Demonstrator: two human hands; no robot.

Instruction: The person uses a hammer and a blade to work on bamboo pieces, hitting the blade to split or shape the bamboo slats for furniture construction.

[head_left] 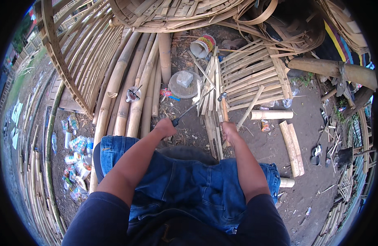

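My left hand grips the dark handle of a long thin metal tool, whose tip reaches the stacked bamboo slats. A hammer with a wooden handle stands upright in my right hand, its metal head just above the slats. Both hands are held out over my knees in blue denim shorts. A woven bamboo panel lies behind the slats on the dirt ground.
Thick bamboo poles lie to the left. A round plate with a grey stone and a tipped paint can sit ahead. Short bamboo pieces lie right. Plastic bottles pile at left. Woven bamboo frames arch overhead.
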